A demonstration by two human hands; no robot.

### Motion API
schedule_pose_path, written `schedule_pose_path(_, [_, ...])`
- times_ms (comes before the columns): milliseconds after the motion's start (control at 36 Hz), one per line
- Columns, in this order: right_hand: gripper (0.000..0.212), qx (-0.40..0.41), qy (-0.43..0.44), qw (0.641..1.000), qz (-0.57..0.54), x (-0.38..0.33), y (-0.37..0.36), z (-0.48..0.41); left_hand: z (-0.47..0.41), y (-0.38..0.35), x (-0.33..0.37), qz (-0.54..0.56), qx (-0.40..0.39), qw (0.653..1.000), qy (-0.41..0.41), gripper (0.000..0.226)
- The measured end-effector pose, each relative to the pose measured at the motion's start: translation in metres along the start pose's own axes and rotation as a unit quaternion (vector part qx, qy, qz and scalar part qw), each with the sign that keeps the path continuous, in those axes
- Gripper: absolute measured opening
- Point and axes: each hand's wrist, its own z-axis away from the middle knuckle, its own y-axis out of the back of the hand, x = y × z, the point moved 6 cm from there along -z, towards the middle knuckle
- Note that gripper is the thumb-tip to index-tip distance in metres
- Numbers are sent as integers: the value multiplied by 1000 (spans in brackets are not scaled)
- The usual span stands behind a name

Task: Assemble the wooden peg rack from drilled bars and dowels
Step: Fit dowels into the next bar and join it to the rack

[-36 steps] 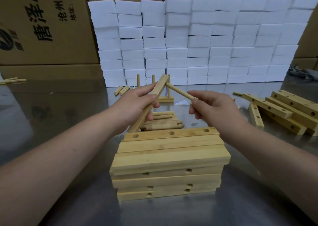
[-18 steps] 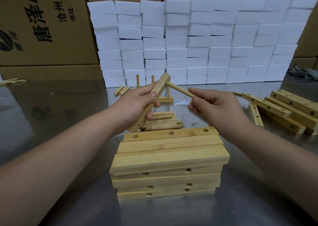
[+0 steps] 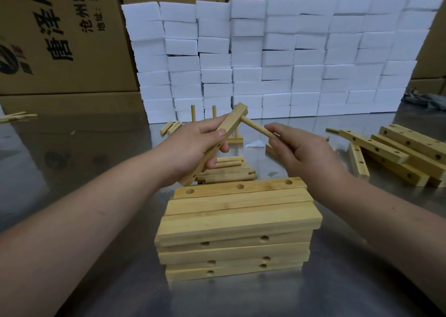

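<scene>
— Where is the drilled bar?

— In the person's left hand, held tilted above the metal table, upper end away from the camera. The thumb presses on top and the fingers curl underneath.

— And the right hand?

— It pinches the near end of a dowel between thumb and fingertips. The dowel's far tip meets the bar's side near the upper end; how deep it sits cannot be told.

— What lies around?

— A stack of drilled bars directly in front, loose dowels just behind it under the left hand, more bars heaped at right. White foam blocks form a wall at the back, before cardboard boxes.
</scene>
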Motion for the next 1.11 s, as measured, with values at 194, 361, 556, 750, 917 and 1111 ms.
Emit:
schedule_pose_path(194, [22,4,36,996,82,-12,6,2,1,-4,-1,-53,-26,998,9,37])
schedule_pose_path(361, [22,11,16,999,41,-12,8,1,3,-5,2,-41,-29,999,-1,38])
schedule_pose_path(556, [21,16,-42,996,-73,-2,3,1,3,-5,1,-51,-29,998,-7,38])
schedule_pose_path(750, [29,1,-144,969,-200,11,-3,-1,4,-5,2,-96,-24,995,-12,40])
schedule_pose_path(917, [28,-8,-215,939,-268,16,-8,0,4,-4,3,-110,-20,994,-19,41])
schedule_pose_path(1111, [32,-20,-238,922,-303,16,-10,0,4,-3,7,-130,-15,991,-27,41])
